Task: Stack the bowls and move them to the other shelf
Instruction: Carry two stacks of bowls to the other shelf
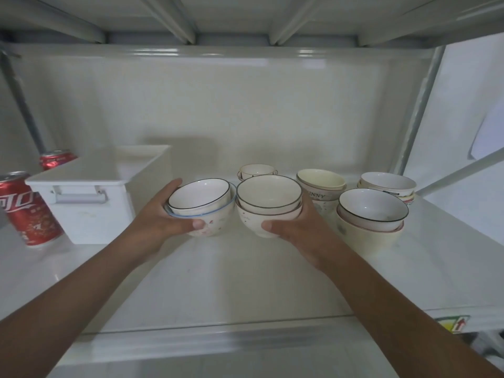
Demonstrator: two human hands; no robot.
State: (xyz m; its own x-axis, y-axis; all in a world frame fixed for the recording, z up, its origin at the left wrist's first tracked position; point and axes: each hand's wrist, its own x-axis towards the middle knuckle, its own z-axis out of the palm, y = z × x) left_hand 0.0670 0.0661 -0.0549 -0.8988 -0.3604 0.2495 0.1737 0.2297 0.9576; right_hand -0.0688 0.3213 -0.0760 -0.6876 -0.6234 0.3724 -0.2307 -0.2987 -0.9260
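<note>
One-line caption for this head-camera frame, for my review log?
Left hand and right hand each grip a small bowl stack on a white shelf, more stacks to the right.

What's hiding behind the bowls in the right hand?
Behind the stack held by the right hand peeks a small cream cup with side handles. Only its upper part shows; the stack of bowls covers its lower part, so what it stands on can't be seen.

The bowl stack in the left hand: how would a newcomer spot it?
Start at the white bin on the shelf's left. Just right of it, the left hand grips a bowl stack. Only this stack shows a blue rim under its black-rimmed top bowl.
</note>
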